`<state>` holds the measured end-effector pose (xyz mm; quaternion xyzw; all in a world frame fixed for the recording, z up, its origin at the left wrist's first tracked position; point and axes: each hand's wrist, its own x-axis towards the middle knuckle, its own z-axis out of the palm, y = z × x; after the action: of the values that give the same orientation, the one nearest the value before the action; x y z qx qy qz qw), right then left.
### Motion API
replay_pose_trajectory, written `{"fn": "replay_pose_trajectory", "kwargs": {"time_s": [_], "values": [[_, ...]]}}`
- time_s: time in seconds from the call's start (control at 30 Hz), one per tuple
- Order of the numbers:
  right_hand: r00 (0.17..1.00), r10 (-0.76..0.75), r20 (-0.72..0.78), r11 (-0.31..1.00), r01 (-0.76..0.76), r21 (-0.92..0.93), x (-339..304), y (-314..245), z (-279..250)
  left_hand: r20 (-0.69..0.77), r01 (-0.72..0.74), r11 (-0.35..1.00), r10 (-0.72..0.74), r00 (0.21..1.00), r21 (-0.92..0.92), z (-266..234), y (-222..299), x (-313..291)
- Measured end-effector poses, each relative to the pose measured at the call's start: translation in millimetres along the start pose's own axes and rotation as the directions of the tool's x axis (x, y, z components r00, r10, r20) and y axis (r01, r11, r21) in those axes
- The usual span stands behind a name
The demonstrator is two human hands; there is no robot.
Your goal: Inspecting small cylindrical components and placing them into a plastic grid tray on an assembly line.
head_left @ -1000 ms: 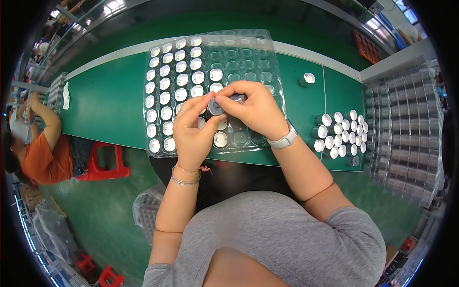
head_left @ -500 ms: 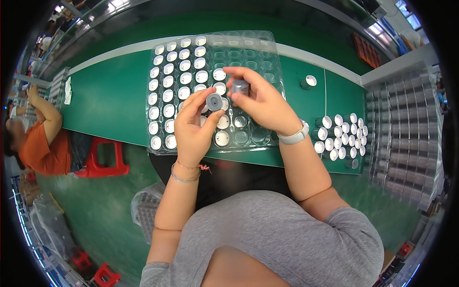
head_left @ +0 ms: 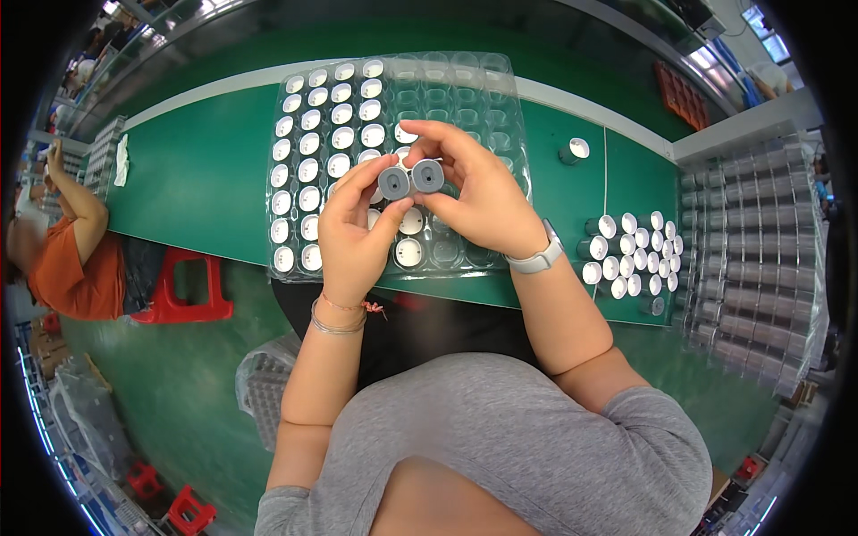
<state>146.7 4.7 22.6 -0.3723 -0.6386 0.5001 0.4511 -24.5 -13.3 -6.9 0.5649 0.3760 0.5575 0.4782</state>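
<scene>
My left hand (head_left: 353,232) holds up a small round grey cap-like part (head_left: 393,183) by its fingertips. My right hand (head_left: 478,192) holds a second grey round part (head_left: 428,176) right beside it, the two nearly touching. Both are raised above a clear plastic blister tray (head_left: 483,98) on the green table (head_left: 197,170). The tray's left and middle pockets hold several white-topped round parts (head_left: 313,143); its right pockets look bare. A bracelet is on my left wrist, a pale watch on my right.
A cluster of small grey-and-white cylinders (head_left: 630,255) stands on the table at the right, one more (head_left: 574,150) farther back. Stacked clear trays (head_left: 755,250) stand at the far right. A person in an orange shirt (head_left: 67,259) sits at the left by a red stool (head_left: 183,286).
Both hands have lifted from the tray's near edge and moved apart slightly; the two grey parts, pressed together low before, are now held side by side, faces toward me.
</scene>
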Motion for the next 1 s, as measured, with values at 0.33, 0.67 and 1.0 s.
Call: {"fn": "replay_pose_trajectory", "kwargs": {"time_s": [0.33, 0.67, 1.0], "values": [[1.000, -0.005, 0.024, 1.000, 0.005, -0.014, 0, 1, -1, -0.008, 0.011, 1.000, -0.011, 1.000, 0.023, -1, 1, -2], [0.971, 0.237, -0.025, 0.931, -0.220, 0.292, 2, 0, -4, -0.126, 0.124, 0.857, -0.213, 0.969, -0.500, -15, -2, 6], [0.935, 0.131, -0.329, 0.984, -0.164, -0.072, 10, 8, -16, -0.181, 0.062, 0.829, -0.193, 0.964, -0.555, -15, -4, 4]]}}
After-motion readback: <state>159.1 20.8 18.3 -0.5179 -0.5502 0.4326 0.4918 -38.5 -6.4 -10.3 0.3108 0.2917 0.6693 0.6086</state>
